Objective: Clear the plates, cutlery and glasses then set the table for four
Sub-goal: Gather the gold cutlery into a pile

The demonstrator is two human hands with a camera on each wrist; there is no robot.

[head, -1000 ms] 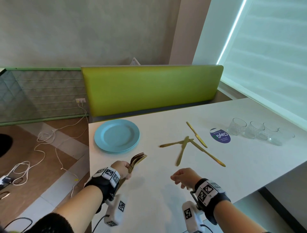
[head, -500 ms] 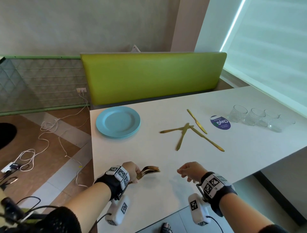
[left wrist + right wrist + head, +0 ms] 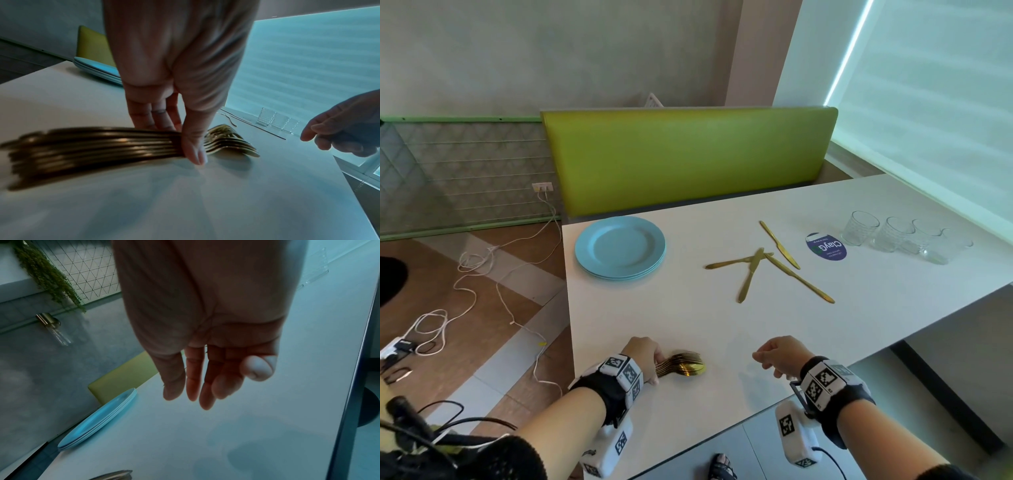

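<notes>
My left hand [image 3: 645,358] grips a bundle of gold forks and spoons [image 3: 681,365] by the handles, with the heads lying on the white table [image 3: 722,325] near its front edge. In the left wrist view thumb and fingers [image 3: 193,146] pinch the bundle [image 3: 98,146]. My right hand [image 3: 777,353] hovers to the right of the bundle with loosely hanging fingers [image 3: 193,386], holding nothing. A stack of light blue plates [image 3: 620,247] lies at the back left. Several gold knives [image 3: 763,267] are scattered mid-table. Several clear glasses [image 3: 893,234] stand in a row at the back right.
A round blue sticker [image 3: 826,247] lies between the knives and the glasses. A green bench back [image 3: 688,161] runs behind the table. White cables [image 3: 482,274] trail over the floor on the left. A window blind [image 3: 935,85] fills the right.
My left hand has brought the bundle down and to the right, from pointing up near the plates to lying on the table near the front edge. The right hand stayed about level.
</notes>
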